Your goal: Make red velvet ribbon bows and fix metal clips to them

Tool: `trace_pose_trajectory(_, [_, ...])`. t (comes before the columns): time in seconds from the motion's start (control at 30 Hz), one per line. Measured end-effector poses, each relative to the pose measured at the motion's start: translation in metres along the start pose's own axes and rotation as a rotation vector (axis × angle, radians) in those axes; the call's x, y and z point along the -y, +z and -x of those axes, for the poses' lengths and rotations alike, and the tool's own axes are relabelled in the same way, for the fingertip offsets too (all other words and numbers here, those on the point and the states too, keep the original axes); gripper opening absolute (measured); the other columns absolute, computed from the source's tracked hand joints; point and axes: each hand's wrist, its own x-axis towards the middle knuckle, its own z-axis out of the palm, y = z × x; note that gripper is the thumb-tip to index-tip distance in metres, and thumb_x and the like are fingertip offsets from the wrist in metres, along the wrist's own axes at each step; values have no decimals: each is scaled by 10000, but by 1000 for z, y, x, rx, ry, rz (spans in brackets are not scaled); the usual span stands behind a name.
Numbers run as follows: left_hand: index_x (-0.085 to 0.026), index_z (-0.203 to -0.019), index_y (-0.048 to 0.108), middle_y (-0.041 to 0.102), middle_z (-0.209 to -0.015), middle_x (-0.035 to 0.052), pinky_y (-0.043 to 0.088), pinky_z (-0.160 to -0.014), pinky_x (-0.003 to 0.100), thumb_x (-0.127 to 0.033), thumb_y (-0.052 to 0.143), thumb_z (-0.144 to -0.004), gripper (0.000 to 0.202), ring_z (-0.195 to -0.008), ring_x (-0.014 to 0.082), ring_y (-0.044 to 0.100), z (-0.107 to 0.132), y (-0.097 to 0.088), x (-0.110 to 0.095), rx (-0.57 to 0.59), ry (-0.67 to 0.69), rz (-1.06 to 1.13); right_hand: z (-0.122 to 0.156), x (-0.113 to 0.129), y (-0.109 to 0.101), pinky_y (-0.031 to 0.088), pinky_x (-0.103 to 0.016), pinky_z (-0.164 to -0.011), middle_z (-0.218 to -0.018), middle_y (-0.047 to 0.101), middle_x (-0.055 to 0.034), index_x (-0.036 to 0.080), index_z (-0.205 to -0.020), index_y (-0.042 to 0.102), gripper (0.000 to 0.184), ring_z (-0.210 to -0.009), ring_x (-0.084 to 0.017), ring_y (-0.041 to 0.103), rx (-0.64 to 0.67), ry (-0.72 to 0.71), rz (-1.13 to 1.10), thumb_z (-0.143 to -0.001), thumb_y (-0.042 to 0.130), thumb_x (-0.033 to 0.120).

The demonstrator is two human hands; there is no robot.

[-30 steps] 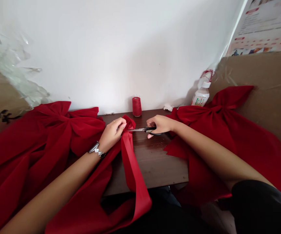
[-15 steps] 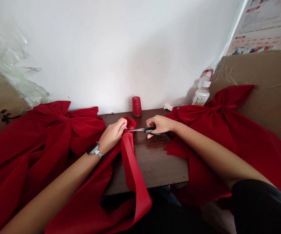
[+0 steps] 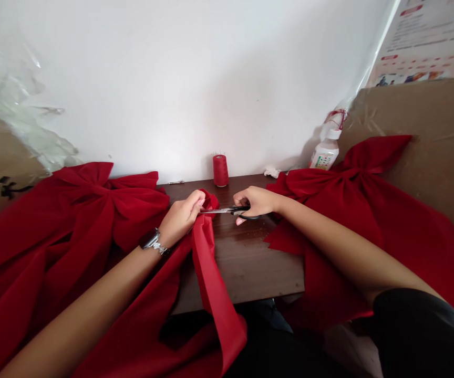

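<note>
My left hand [image 3: 183, 212] is closed on a bunched piece of red fabric [image 3: 219, 294], pinched between thumb and fingers. From that grip the fabric hangs in long strips over the table's front edge. My right hand [image 3: 256, 203] holds black-handled scissors [image 3: 235, 211] with its fingers in the handles. Their blades point left and lie across the red fabric just beside my left fingertips. The blade tips are hidden at the fabric and the left hand.
Red bows lie to the left [image 3: 101, 191] and right [image 3: 353, 176] on the dark table [image 3: 258, 273]. A red thread spool [image 3: 220, 170] holding needles stands by the white wall. A white bottle [image 3: 324, 152] stands back right; cardboard [image 3: 427, 126] borders the right side.
The scissors have shifted slightly left, further across the fabric at my left fingers. The hanging red strip has swung a little. My left hand keeps its hold.
</note>
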Motion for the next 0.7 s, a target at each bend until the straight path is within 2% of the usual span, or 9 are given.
trace_pose_trajectory(0.17, [-247, -898, 475, 680, -756, 1, 459, -698, 247, -407, 314, -957, 234, -850, 217, 700, 0, -1, -3, 48, 7, 110, -1, 2, 1, 236, -219, -530, -583, 507, 42, 169, -629, 505, 453, -546, -85, 400, 17, -24, -3, -626, 743, 555])
trace_pose_trajectory(0.4, [-244, -820, 429, 678, -718, -10, 465, -676, 245, -399, 334, -946, 221, -784, 207, 704, -1, -2, -8, 144, 20, 174, -2, 4, 3, 222, -218, -531, -567, 472, 54, 169, -629, 500, 440, -533, -77, 370, 45, -63, 24, -638, 738, 539])
trace_pose_trajectory(0.53, [-241, -817, 408, 696, -723, 1, 483, -684, 265, -398, 347, -941, 209, -772, 207, 702, -2, -1, -4, 175, 19, 215, -3, 6, 5, 222, -218, -527, -563, 471, 58, 170, -621, 494, 435, -531, -75, 371, 54, -56, 40, -639, 741, 527])
trace_pose_trajectory(0.7, [-239, -841, 399, 723, -769, 27, 550, -700, 319, -472, 362, -933, 254, -756, 207, 713, -2, -1, 0, 217, -34, 384, -2, 4, 4, 227, -218, -520, -563, 476, 51, 164, -609, 501, 432, -522, -73, 375, 87, -61, 18, -638, 739, 523])
